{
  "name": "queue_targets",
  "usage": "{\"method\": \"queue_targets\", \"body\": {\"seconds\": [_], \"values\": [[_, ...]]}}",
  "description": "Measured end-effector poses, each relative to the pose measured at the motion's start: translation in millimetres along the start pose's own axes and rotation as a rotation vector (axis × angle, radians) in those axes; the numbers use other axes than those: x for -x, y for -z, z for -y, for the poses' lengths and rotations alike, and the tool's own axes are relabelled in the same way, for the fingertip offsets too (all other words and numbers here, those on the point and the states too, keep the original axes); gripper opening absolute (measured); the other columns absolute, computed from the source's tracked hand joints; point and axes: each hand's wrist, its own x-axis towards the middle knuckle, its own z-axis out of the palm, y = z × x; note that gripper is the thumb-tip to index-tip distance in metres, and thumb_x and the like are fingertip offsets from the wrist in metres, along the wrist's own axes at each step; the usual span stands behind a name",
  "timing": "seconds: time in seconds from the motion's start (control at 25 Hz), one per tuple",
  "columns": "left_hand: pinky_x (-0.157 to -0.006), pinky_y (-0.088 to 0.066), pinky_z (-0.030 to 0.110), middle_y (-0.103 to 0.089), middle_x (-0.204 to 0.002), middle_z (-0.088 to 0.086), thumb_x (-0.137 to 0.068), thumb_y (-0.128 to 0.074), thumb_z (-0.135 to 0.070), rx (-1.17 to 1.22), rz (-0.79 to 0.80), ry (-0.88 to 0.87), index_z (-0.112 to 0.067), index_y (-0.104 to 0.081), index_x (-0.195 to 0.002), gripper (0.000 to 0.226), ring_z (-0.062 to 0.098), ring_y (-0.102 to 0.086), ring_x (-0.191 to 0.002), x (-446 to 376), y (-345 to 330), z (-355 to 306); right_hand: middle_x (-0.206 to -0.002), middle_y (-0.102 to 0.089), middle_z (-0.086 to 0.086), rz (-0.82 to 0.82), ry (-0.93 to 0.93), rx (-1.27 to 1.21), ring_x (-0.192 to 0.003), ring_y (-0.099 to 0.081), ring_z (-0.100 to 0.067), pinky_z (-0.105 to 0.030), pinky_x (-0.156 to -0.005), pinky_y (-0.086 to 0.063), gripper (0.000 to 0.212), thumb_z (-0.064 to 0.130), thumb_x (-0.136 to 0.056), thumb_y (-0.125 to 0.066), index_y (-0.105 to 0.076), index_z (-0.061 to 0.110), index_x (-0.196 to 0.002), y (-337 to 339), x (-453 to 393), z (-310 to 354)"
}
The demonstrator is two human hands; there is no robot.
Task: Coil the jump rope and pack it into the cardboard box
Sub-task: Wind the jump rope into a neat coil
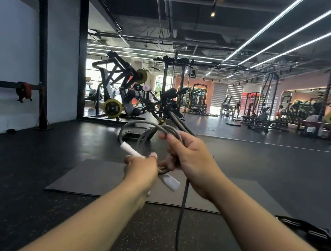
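Two hands: left hand (140, 170), right hand (192, 163) gripping jump rope (151, 129) coils above mat (92, 176).

Single head-worn wide-angle view, facing forward across the gym floor (20, 200), close over outstretched forearms

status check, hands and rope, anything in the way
Left hand shut on white handle. Right hand shut on jump rope coils, one strand hanging loose. Cardboard box not in view. Nothing blocking.
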Motion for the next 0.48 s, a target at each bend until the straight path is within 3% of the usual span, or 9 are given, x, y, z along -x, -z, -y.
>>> {"method": "queue_targets", "body": {"seconds": [0.08, 0.12, 0.2, 0.24, 0.28, 0.32, 0.36, 0.4, 0.48], "values": [[-0.107, -0.039, 0.055, -0.020, -0.158, 0.018, -0.077, -0.082, -0.034, -0.150, -0.178, -0.159, -0.019, -0.009, -0.153, 0.107, 0.040, -0.031, -0.139, 3, 14, -5, -0.065, -0.038, 0.001, 0.065, -0.018, 0.135, -0.049, -0.036, -0.012, -0.027, -0.050, -0.044, 0.028, 0.016, -0.108, -0.046, -0.066, -0.002, -0.115, 12, -7, 14], [-0.115, -0.028, 0.056, -0.003, -0.165, 0.016, -0.071, -0.087, -0.031, -0.240, -0.296, -0.326, -0.025, 0.003, -0.157, 0.124, 0.040, -0.016, -0.147, 5, 22, -11, -0.065, -0.036, 0.000, 0.110, -0.033, 0.185, -0.051, -0.033, -0.012, -0.025, -0.049, -0.039, 0.028, 0.017, -0.108, -0.046, -0.066, -0.002, -0.113, 17, -11, 22], [-0.121, -0.009, 0.056, 0.008, -0.168, 0.012, -0.069, -0.086, -0.036, -0.555, -0.457, -0.779, -0.031, 0.009, -0.157, 0.129, 0.036, 0.000, -0.153, 4, 32, -28, -0.068, -0.035, -0.003, 0.205, -0.047, 0.288, -0.052, -0.034, -0.014, -0.024, -0.047, -0.041, 0.024, 0.017, -0.108, -0.046, -0.067, 0.004, -0.106, 22, -16, 38], [-0.122, -0.006, 0.054, -0.002, -0.168, 0.011, -0.072, -0.082, -0.039, -0.758, -0.443, -0.979, -0.031, 0.000, -0.158, 0.119, 0.034, -0.005, -0.154, 3, 33, -40, -0.069, -0.037, -0.004, 0.253, -0.051, 0.336, -0.051, -0.036, -0.014, -0.026, -0.048, -0.044, 0.022, 0.017, -0.107, -0.047, -0.067, 0.008, -0.102, 23, -18, 45], [-0.122, -0.012, 0.050, -0.024, -0.163, 0.009, -0.076, -0.078, -0.038, -0.926, -0.335, -1.126, -0.031, -0.016, -0.157, 0.102, 0.030, -0.020, -0.151, 1, 33, -53, -0.069, -0.040, -0.005, 0.293, -0.058, 0.372, -0.051, -0.039, -0.015, -0.029, -0.050, -0.046, 0.021, 0.016, -0.107, -0.049, -0.067, 0.010, -0.097, 22, -19, 50], [-0.117, -0.027, 0.044, -0.049, -0.148, 0.006, -0.080, -0.075, -0.032, -1.007, -0.156, -1.202, -0.031, -0.036, -0.148, 0.079, 0.028, -0.042, -0.139, -2, 30, -67, -0.070, -0.044, -0.004, 0.316, -0.064, 0.389, -0.052, -0.041, -0.014, -0.032, -0.053, -0.045, 0.020, 0.016, -0.106, -0.050, -0.067, 0.011, -0.096, 22, -20, 54], [-0.101, -0.044, 0.034, -0.065, -0.126, 0.002, -0.083, -0.072, -0.023, -1.026, 0.050, -1.170, -0.030, -0.052, -0.132, 0.053, 0.025, -0.058, -0.117, -3, 27, -81, -0.070, -0.048, -0.004, 0.326, -0.069, 0.390, -0.052, -0.045, -0.014, -0.032, -0.055, -0.045, 0.018, 0.015, -0.105, -0.051, -0.067, 0.009, -0.100, 21, -22, 57], [-0.080, -0.051, 0.028, -0.071, -0.105, -0.001, -0.086, -0.071, -0.017, -1.018, 0.243, -1.079, -0.027, -0.059, -0.115, 0.032, 0.023, -0.064, -0.095, -5, 26, -92, -0.072, -0.054, -0.004, 0.326, -0.066, 0.385, -0.053, -0.049, -0.012, -0.031, -0.057, -0.046, 0.017, 0.014, -0.105, -0.053, -0.066, 0.004, -0.106, 22, -23, 59], [-0.060, -0.051, 0.029, -0.072, -0.081, -0.004, -0.090, -0.071, -0.017, -0.975, 0.515, -0.888, -0.020, -0.064, -0.098, 0.011, 0.023, -0.066, -0.073, -15, 29, -108, -0.081, -0.066, -0.012, 0.312, -0.053, 0.377, -0.062, -0.062, -0.013, -0.030, -0.064, -0.054, 0.017, 0.010, -0.103, -0.055, -0.062, 0.000, -0.115, 28, -23, 61]]}}
